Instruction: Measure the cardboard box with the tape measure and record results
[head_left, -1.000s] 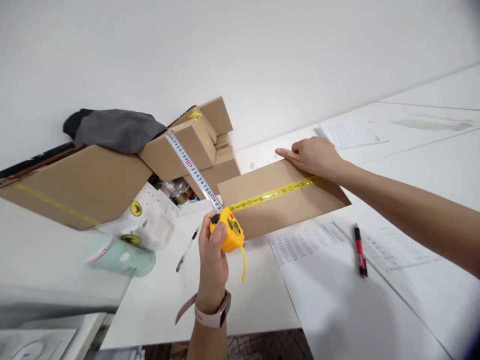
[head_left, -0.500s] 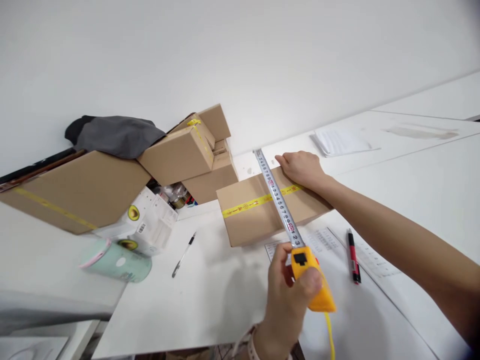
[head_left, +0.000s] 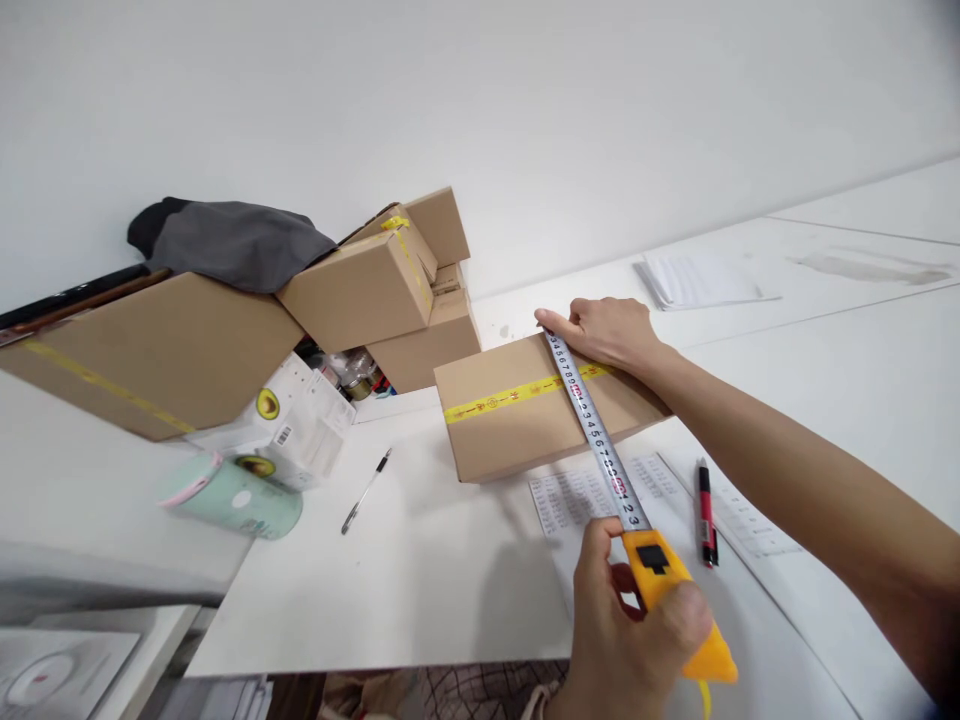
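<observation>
A flat cardboard box [head_left: 510, 425] sealed with yellow tape lies on the white table [head_left: 420, 570]. My left hand [head_left: 637, 625] grips a yellow tape measure [head_left: 667, 590] near the table's front edge. Its steel blade [head_left: 592, 425] runs from the case up across the box's width. My right hand [head_left: 607, 330] rests on the box's far edge and pins the blade's tip there with the fingers.
A stack of cardboard boxes [head_left: 375, 290] with a grey cloth [head_left: 232, 240] stands at the back left. A white carton [head_left: 300, 425] and a mint bottle [head_left: 232, 495] lie beside it. A black pen [head_left: 365, 490], a red-black pen [head_left: 705, 510] and printed sheets [head_left: 585, 490] lie on the table.
My left hand swung the tape measure from the box's left end to its near side. The blade now lies across the box, its tip held under my right hand.
</observation>
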